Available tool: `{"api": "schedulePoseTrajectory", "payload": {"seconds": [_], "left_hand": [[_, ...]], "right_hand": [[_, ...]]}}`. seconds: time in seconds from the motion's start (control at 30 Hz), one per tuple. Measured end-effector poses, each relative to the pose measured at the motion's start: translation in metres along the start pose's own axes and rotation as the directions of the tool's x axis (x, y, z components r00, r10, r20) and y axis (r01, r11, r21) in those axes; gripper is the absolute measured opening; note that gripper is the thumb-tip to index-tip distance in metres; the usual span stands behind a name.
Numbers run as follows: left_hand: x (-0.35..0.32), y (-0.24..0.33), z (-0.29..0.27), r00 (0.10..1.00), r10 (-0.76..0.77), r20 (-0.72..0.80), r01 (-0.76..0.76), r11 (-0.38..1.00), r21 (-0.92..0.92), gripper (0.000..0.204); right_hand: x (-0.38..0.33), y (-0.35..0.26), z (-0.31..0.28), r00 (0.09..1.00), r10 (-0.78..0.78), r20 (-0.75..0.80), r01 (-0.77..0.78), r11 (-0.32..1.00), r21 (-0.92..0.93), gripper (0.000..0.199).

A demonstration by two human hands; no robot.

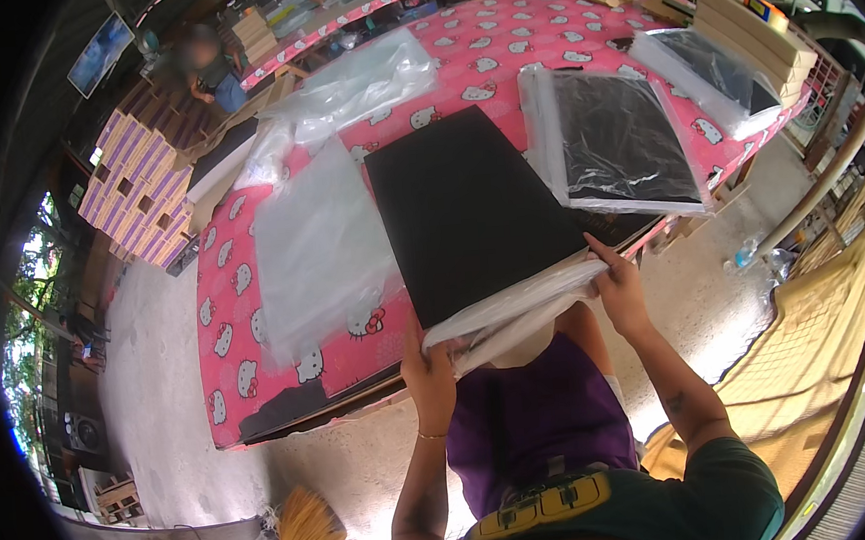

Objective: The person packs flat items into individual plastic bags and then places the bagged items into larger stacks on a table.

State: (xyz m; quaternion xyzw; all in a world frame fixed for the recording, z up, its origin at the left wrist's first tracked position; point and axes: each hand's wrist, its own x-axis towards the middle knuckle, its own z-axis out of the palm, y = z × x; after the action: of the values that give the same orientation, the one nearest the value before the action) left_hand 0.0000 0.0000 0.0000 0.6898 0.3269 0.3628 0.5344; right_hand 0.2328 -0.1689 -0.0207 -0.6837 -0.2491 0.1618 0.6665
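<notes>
A large flat black board [468, 207] lies on the table, its near edge over the table's front edge. My left hand [430, 371] grips one side of a clear plastic bag [516, 309] bunched at that near edge. My right hand [616, 282] holds the bag's other side at the board's near right corner. The bag's mouth sits around the board's near end.
The table has a pink cartoon-cat cloth [245, 313]. Clear plastic sheets [315, 243] lie left of the board; a bagged black board [624, 141] lies to the right, another [714, 70] beyond. Cardboard boxes [141, 185] stack at far left. A person [208, 70] sits behind.
</notes>
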Motion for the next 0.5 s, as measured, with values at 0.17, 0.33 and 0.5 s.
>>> {"api": "schedulePoseTrajectory", "payload": {"seconds": [0.17, 0.33, 0.5], "left_hand": [[-0.003, 0.007, 0.006, 0.999, -0.037, -0.033, 0.039, 0.998, 0.051, 0.046], [-0.01, -0.004, -0.002, 0.993, 0.038, -0.108, -0.048, 0.995, -0.084, 0.035], [-0.024, -0.027, -0.02, 0.997, 0.02, -0.08, -0.037, 0.975, -0.219, 0.028]], "right_hand": [[0.0, -0.004, -0.006, 0.998, -0.055, -0.009, 0.053, 0.991, -0.12, 0.054], [-0.006, -0.001, -0.002, 0.974, -0.176, -0.142, 0.169, 0.984, -0.065, 0.032], [-0.019, 0.002, -0.01, 0.991, -0.073, -0.11, 0.085, 0.99, 0.113, 0.003]]}}
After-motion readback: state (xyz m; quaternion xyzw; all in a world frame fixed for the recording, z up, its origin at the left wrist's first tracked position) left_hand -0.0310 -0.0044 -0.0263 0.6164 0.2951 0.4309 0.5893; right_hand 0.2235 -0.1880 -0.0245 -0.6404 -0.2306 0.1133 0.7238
